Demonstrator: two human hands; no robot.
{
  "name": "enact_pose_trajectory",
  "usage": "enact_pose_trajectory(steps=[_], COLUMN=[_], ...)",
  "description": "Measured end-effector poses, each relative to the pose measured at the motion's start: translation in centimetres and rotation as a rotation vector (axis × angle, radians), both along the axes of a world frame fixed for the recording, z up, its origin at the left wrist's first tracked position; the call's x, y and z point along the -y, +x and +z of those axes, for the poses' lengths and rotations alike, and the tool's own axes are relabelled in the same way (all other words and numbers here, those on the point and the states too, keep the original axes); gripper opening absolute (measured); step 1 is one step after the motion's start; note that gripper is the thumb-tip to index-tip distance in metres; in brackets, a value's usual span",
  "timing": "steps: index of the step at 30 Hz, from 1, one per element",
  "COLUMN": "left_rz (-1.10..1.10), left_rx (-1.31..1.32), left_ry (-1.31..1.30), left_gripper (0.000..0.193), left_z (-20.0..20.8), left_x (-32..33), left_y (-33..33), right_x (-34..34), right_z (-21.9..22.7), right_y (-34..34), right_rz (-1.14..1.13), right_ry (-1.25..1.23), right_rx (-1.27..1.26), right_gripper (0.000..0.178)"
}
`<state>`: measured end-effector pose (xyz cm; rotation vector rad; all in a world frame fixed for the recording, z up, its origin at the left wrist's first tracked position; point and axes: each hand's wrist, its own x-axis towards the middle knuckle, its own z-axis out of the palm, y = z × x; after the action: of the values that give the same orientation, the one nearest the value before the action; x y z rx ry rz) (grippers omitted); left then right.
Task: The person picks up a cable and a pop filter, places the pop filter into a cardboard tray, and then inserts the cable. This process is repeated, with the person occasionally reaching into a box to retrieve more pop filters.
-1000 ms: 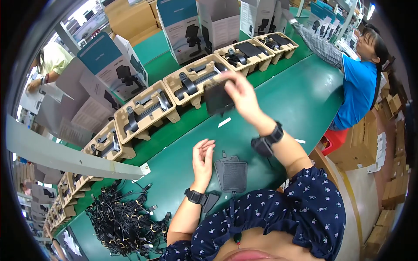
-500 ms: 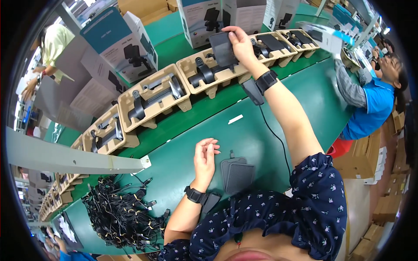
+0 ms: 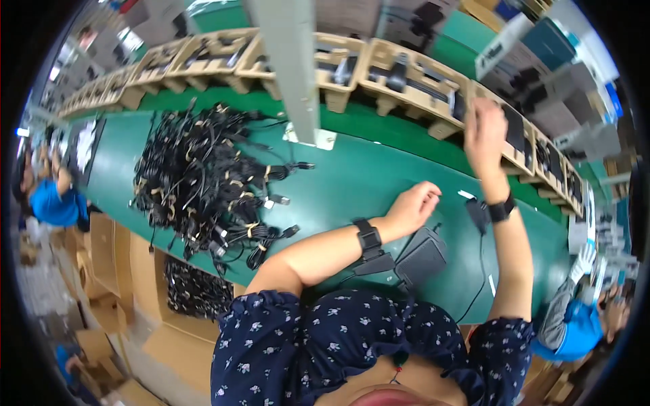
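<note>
Left of the pale grey metal post [image 3: 290, 68] lies a tangled heap of black cables [image 3: 203, 176]. Right of the post, the left hand [image 3: 412, 208] lies loosely half-open, seemingly empty, near at least 2 overlapping dark grey rectangular pads [image 3: 428, 256], exact count unclear. Farther right of the post, the right hand [image 3: 486, 132] reaches over a tan moulded-pulp tray [image 3: 521, 162], seemingly positioning its flat black panel [image 3: 516, 128]; finishing would call for a light touch. Its fingertips' grip can't be told.

Head view swung left: metal post [image 3: 288, 61] now near-upright, carton [image 3: 183, 345] of black cables [image 3: 196, 292] now in sight lower left. Right hand [image 3: 486, 135] now at pulp tray [image 3: 520, 164], previously held black pad out of sight.
</note>
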<state>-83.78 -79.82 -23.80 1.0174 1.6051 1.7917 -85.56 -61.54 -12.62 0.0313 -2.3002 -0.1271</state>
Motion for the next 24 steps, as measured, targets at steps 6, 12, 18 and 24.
enact_pose_trajectory(steps=[6, 12, 18, 24], left_rz=[-0.277, -0.199, -0.235, 0.031], left_rx=[0.568, 0.208, 0.261, -0.177], left_ry=[0.378, 0.068, 0.223, 0.143], left_gripper=[0.020, 0.019, 0.010, 0.022], left_z=[-3.6, -1.4, -3.4, -5.3], left_x=[0.0, -0.7, -0.7, -2.1], left_y=[0.6, -0.3, -0.7, 0.1], right_x=[20.9, 27.3, 24.5, 16.9], right_z=[-1.1, -5.4, -2.7, 2.2], right_y=[-5.0, -9.4, -7.2, 0.1], right_rz=[0.786, 0.568, 0.582, 0.306], right_ry=[-0.420, -0.418, -0.437, -0.617], right_rx=[0.457, 0.813, 0.767, 0.587], right_gripper=[0.024, 0.036, 0.035, 0.040])
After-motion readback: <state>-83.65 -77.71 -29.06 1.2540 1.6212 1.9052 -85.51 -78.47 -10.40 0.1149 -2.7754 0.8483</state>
